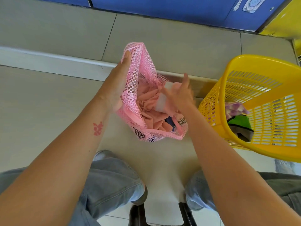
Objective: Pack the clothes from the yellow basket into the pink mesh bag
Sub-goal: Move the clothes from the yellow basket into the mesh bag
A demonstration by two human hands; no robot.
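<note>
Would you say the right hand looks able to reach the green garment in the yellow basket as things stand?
Probably yes: the yellow basket is open-topped beside the right hand, and the green garment lies uncovered on top.

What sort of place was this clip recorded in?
Probably a laundromat or shared laundry room. A washing machine drawing is printed on the blue panel ahead, a yellow basket with clothes stands on the tiled floor, and the left hand holds open a pink mesh bag.
</note>
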